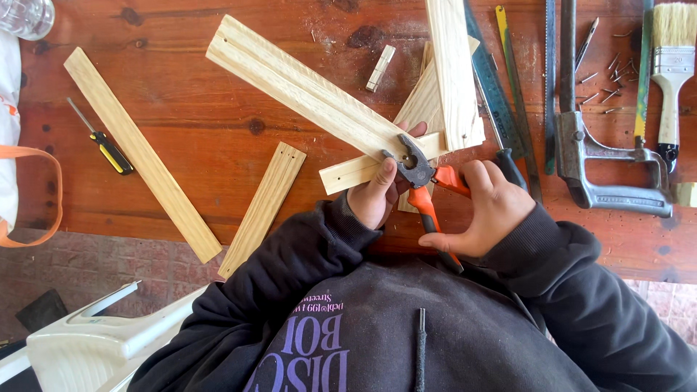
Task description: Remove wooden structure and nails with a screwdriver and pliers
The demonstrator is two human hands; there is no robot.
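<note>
A pair of pliers (415, 170) with orange handles has its dark jaws closed at the joint of several crossed light wooden slats (305, 91) on a reddish wooden table (218, 145). My right hand (494, 210) is wrapped around the pliers' handles. My left hand (374, 194) grips the short cross slat (347, 173) beside the pliers' head, thumb up against the jaws and a fingertip showing above the wood. Another slat (454, 72) stands upright across the stack.
A long slat (141, 156), a shorter slat (263, 209) and a yellow-and-black screwdriver (109, 151) lie at the left. At the right are a hacksaw (610, 170), saw blades (497, 91), loose nails (606, 83) and a paintbrush (671, 65). A white plastic chair (94, 341) stands below.
</note>
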